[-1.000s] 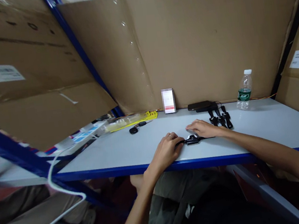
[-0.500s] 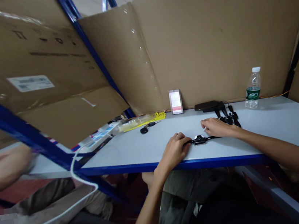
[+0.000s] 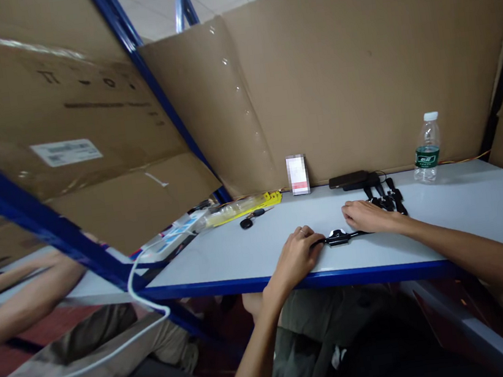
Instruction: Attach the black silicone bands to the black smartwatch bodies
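Watch (image 3: pixel 338 238), black-strapped, flat on grey table (image 3: pixel 458 210) just below frame centre, between both hands. Left hand (image 3: pixel 296 255): fingers curled, tips on left strap end. Right hand (image 3: pixel 363 217): palm down, fingers together, touching right strap. Spare straps (image 3: pixel 390 196) just beyond; water bottle (image 3: pixel 426 148) right of centre.

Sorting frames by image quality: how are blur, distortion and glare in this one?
Head view: wide-angle bending of the blue rack post; a co-worker's arm at left is motion-smeared; watch between left hand and right hand fairly sharp; soft sheen on the table.
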A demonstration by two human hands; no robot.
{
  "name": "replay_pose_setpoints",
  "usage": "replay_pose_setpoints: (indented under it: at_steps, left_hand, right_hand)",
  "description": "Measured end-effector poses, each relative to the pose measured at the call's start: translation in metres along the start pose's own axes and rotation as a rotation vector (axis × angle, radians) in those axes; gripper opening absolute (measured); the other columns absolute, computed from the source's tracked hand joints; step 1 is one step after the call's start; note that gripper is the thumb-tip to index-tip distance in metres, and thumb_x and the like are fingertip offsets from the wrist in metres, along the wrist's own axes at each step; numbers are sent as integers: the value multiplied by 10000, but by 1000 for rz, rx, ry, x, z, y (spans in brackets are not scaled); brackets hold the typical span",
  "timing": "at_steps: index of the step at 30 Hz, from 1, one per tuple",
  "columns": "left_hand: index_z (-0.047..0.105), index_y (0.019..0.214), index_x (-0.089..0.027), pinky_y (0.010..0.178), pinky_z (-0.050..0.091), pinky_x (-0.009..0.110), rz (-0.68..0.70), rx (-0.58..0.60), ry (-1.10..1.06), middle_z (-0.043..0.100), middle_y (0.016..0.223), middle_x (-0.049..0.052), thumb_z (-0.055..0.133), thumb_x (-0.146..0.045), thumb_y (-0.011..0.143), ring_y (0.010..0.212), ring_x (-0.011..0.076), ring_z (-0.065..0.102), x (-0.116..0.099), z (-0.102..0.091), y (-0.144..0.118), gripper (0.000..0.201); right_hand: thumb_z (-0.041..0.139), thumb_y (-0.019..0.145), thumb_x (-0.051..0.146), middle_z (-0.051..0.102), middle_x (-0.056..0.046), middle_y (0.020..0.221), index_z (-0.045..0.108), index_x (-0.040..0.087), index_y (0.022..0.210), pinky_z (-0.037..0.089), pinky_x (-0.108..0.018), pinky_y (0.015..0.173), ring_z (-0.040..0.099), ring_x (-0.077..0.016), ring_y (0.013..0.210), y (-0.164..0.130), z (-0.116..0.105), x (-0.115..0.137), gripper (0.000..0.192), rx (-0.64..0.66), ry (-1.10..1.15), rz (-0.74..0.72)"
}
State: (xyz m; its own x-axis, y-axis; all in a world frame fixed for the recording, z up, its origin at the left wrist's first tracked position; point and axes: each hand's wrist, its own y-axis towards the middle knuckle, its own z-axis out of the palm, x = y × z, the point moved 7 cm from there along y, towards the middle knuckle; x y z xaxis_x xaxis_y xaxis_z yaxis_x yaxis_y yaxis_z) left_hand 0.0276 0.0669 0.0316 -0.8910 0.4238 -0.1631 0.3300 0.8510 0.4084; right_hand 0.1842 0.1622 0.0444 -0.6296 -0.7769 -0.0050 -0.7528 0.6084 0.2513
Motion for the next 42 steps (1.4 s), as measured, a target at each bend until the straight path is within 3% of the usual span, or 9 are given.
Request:
replay_pose_setpoints:
  at_steps: [8,15,25,42]
  left_hand:
    - [726,1233,-258,889,506,372,17,7,1,653,1026,87,548,-206,980,968,224,599,3,2,0,313]
    - [743,1218,-268,856,506,355,47,-12,-2,656,1003,91,505,-221,1003,950,222,602,5,5,0,324]
    - [751,1190,-286,874,500,343,41,-14,10,654,997,81,504,-207,1007,959,215,610,4,4,0,317]
    - [753,1195,-281,867,507,336,45,-29,-7,652,998,86,518,-217,997,951,210,611,7,5,0,314]
  right_hand:
    - [581,849,100,688,-25,740,661,154,800,343,-231,623,573,-132,674,7,-11,2,108,-91,402,75]
    - [690,833,163,691,-4,703,708,148,800,418,-228,639,605,-131,659,6,-15,23,40,-96,739,17]
    - [741,802,104,677,-21,771,732,142,750,377,-233,667,565,-119,694,8,-8,30,65,-147,541,-30]
    - [735,830,119,660,-13,776,720,151,760,354,-237,671,533,-116,685,9,-4,30,78,-129,495,-46]
